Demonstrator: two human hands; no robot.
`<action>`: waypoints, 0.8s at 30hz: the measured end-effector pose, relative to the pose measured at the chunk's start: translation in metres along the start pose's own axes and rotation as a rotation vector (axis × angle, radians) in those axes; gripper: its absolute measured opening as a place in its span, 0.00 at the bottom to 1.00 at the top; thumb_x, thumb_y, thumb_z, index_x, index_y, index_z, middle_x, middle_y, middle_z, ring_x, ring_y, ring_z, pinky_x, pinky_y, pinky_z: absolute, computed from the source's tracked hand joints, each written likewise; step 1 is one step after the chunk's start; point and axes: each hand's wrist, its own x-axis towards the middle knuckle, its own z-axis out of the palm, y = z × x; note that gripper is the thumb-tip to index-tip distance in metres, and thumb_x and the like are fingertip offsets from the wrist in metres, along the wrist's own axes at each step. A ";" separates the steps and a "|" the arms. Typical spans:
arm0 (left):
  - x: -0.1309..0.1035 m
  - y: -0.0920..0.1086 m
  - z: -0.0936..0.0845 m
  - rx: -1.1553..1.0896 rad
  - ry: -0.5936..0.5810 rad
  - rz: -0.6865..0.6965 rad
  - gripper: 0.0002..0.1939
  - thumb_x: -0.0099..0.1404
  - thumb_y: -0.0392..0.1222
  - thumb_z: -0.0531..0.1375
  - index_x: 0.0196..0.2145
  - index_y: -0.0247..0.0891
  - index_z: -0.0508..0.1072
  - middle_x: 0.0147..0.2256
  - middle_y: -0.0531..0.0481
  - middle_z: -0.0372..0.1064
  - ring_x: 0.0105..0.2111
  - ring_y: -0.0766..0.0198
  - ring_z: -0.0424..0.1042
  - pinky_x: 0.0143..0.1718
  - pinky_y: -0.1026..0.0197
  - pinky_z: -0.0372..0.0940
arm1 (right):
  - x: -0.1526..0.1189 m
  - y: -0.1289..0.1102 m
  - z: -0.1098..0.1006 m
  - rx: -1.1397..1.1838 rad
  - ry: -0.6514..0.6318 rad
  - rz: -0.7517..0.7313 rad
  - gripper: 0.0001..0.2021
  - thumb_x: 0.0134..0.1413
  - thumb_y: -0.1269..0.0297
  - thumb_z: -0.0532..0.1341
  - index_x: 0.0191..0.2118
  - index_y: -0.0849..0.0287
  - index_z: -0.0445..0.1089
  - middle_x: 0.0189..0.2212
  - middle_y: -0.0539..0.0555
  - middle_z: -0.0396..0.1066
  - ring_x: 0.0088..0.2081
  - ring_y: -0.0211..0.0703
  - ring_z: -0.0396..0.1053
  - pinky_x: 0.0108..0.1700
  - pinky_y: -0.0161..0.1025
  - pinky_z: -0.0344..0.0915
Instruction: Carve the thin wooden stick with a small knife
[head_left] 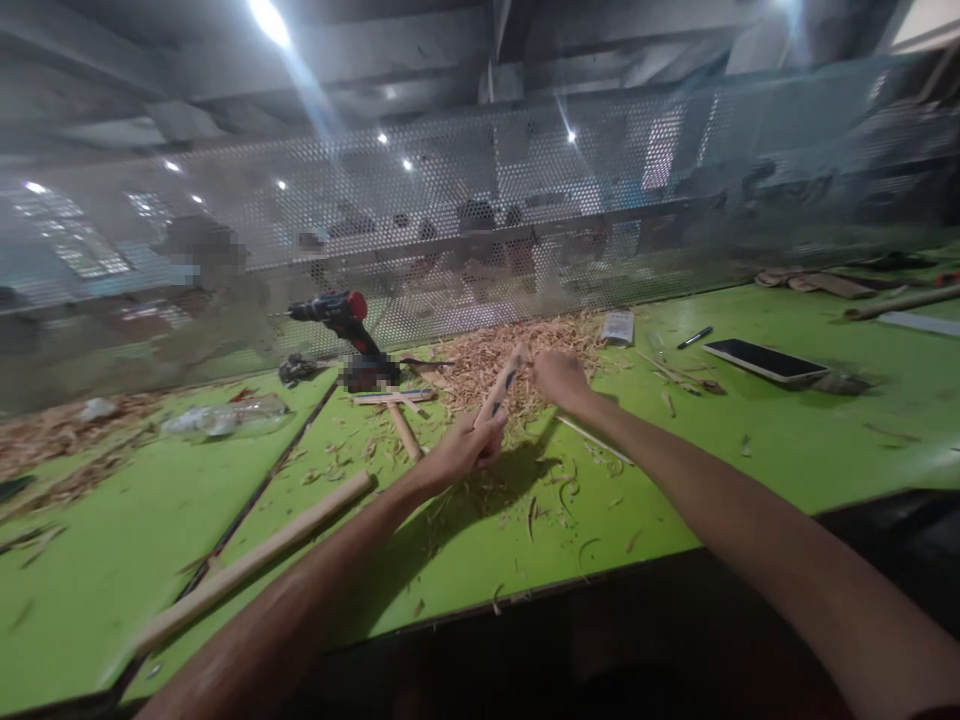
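My left hand [471, 447] is closed around the lower end of a pale wooden piece [501, 388] with dark blue marks. The piece slants up and away over a pile of wood shavings [457, 385]. At its far end, my right hand [561, 380] forms a fist beside the wood. Whatever this fist may hold is hidden, and I cannot tell whether it touches the piece. A thin pale stick [596, 440] lies on the green table [637, 510] just below my right wrist.
Left of the shavings stands a red and black cordless drill [349, 325]. A long wooden rod [255, 560] lies by my left forearm. To the right are a phone [765, 360], a pen [695, 337] and a small packet [617, 327]. A perforated screen [450, 220] rises behind the table.
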 end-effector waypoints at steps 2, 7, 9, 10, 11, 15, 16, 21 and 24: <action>-0.003 0.000 -0.002 0.051 -0.043 0.022 0.26 0.71 0.63 0.59 0.27 0.42 0.57 0.20 0.61 0.52 0.18 0.73 0.52 0.20 0.66 0.51 | 0.006 0.018 -0.007 0.001 0.067 0.101 0.17 0.68 0.76 0.56 0.54 0.78 0.78 0.50 0.79 0.78 0.55 0.57 0.77 0.52 0.41 0.68; -0.005 -0.002 -0.009 0.096 -0.098 0.073 0.25 0.75 0.61 0.57 0.27 0.41 0.60 0.22 0.56 0.58 0.19 0.71 0.58 0.21 0.64 0.55 | 0.018 0.052 -0.020 0.023 0.193 0.300 0.20 0.72 0.71 0.53 0.55 0.83 0.76 0.50 0.84 0.76 0.55 0.59 0.77 0.47 0.40 0.66; -0.004 -0.003 -0.011 0.109 -0.076 0.073 0.26 0.75 0.61 0.57 0.27 0.40 0.61 0.22 0.56 0.58 0.20 0.71 0.58 0.22 0.64 0.55 | 0.019 0.051 -0.021 0.037 0.220 0.299 0.22 0.73 0.67 0.52 0.55 0.80 0.77 0.50 0.82 0.77 0.54 0.59 0.77 0.47 0.40 0.66; -0.004 -0.004 -0.012 0.117 -0.075 0.068 0.26 0.75 0.61 0.56 0.27 0.40 0.61 0.22 0.56 0.58 0.20 0.71 0.58 0.22 0.64 0.55 | 0.018 0.048 -0.021 0.045 0.227 0.280 0.22 0.73 0.66 0.52 0.55 0.78 0.78 0.49 0.80 0.78 0.53 0.58 0.77 0.46 0.40 0.66; -0.003 -0.005 -0.013 0.117 -0.079 0.061 0.26 0.75 0.61 0.56 0.27 0.40 0.61 0.22 0.56 0.58 0.20 0.71 0.58 0.22 0.64 0.55 | 0.017 0.044 -0.020 0.056 0.229 0.248 0.22 0.73 0.66 0.52 0.54 0.75 0.79 0.48 0.77 0.79 0.52 0.56 0.78 0.46 0.39 0.66; -0.003 -0.004 -0.011 0.016 -0.118 0.028 0.24 0.73 0.61 0.58 0.30 0.41 0.60 0.23 0.58 0.57 0.20 0.70 0.59 0.22 0.64 0.57 | 0.009 0.026 -0.018 0.115 0.216 0.058 0.18 0.68 0.70 0.53 0.48 0.66 0.82 0.45 0.67 0.82 0.47 0.49 0.77 0.45 0.36 0.65; -0.003 -0.002 -0.010 -0.003 -0.123 0.019 0.22 0.73 0.61 0.59 0.32 0.41 0.61 0.24 0.58 0.58 0.21 0.70 0.61 0.22 0.65 0.57 | 0.007 0.023 -0.018 0.125 0.215 0.026 0.19 0.67 0.71 0.53 0.47 0.64 0.82 0.45 0.65 0.82 0.46 0.49 0.77 0.45 0.36 0.66; -0.005 0.002 -0.011 -0.029 -0.117 -0.048 0.19 0.69 0.53 0.66 0.48 0.40 0.68 0.29 0.55 0.67 0.24 0.67 0.68 0.24 0.64 0.62 | -0.002 0.011 -0.021 0.183 0.211 -0.019 0.20 0.64 0.72 0.51 0.44 0.61 0.83 0.39 0.62 0.82 0.41 0.51 0.77 0.42 0.40 0.68; -0.005 0.002 -0.016 -0.078 -0.134 -0.116 0.24 0.64 0.50 0.71 0.51 0.38 0.68 0.33 0.52 0.70 0.26 0.67 0.70 0.25 0.64 0.64 | -0.011 0.004 -0.024 0.188 0.203 -0.041 0.18 0.66 0.68 0.53 0.43 0.62 0.83 0.39 0.62 0.82 0.40 0.52 0.78 0.43 0.41 0.69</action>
